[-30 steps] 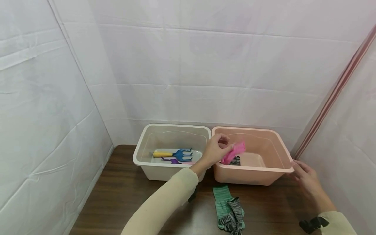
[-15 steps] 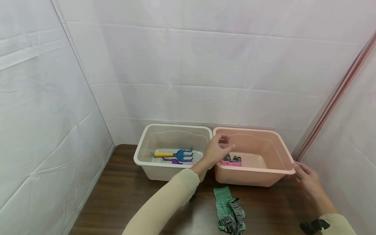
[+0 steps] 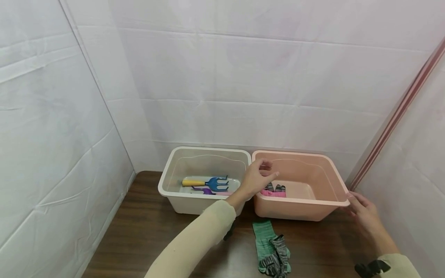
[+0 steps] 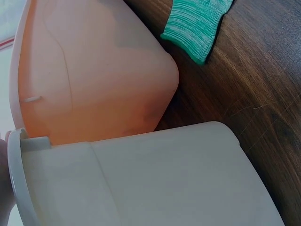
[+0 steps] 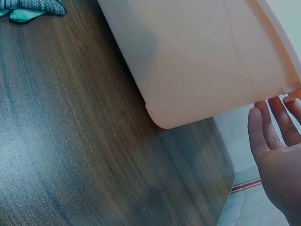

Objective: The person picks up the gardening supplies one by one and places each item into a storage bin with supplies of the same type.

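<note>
My left hand point(image 3: 259, 175) hovers over the left end of the pink bin point(image 3: 290, 208), fingers loosely bent and thumb apart, holding nothing. Below it in that bin lies a pink glove point(image 3: 273, 194) with dark striped fingertips, partly hidden by the near wall. At the bin's right end my right hand point(image 3: 363, 212) holds the rim corner; in the right wrist view its fingers point(image 5: 282, 125) reach under the lip. A green glove point(image 3: 265, 239) with a grey-black striped part lies on the table in front of the bin.
A white bin point(image 3: 205, 202) stands against the pink one's left side. Inside are a hand rake point(image 3: 212, 183) with blue tines and yellow handle and a purple tool point(image 3: 207, 190) with a pink handle. White sheeting point(image 3: 222, 77) walls the brown table point(image 3: 139, 231) behind and at both sides.
A second ago my left hand held the pink glove over the bin; it let go and the glove dropped inside. My right hand has stayed at the rim.
</note>
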Demonstrator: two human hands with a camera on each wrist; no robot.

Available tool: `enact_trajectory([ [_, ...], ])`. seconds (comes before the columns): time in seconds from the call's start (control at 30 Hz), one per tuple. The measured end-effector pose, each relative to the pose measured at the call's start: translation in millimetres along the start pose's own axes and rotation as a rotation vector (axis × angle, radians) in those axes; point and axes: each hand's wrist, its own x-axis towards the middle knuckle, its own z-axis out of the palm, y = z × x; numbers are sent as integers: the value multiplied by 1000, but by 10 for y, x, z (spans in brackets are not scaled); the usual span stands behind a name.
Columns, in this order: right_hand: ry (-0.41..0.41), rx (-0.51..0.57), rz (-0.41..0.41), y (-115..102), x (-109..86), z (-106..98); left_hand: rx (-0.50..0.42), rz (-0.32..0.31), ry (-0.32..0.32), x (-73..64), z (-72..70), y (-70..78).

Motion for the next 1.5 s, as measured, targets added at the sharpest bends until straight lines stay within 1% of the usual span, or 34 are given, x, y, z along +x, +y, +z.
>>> enact_trajectory([
  [0.33, 20, 6, -40, -2, 9, 22, -31, 29, -44, -16, -14, 21],
  [0.47, 38, -43, -40, -3, -5, -5, -26, 21, -55, -35, -7, 41],
  [0.6, 38, -117, -36, 0, -29, -27, -25, 18, -61, -41, 3, 42],
  [0.73, 26, -131, -60, -2, -40, -39, -33, 25, -61, -39, 10, 42],
  [0.8, 17, -112, -82, -1, -37, -39, -39, 29, -64, -38, 7, 39],
  [0.93, 24, -124, -103, 4, -25, -29, -48, 37, -70, -37, -9, 32],
  [1.03, 39, -185, -76, -19, -21, -14, -59, 36, -62, -38, -19, 28],
  [1.13, 38, -191, -33, -51, -10, 17, -73, 28, -43, -39, -36, 29],
  [1.23, 48, -158, 6, -70, 22, 58, -79, 26, -31, -30, -57, 29],
  [1.4, 67, -189, 55, -95, 106, 74, -80, 40, -22, -16, -78, 46],
  [1.5, 47, -210, 75, -107, 147, 44, -60, 37, -17, -14, -95, 77],
])
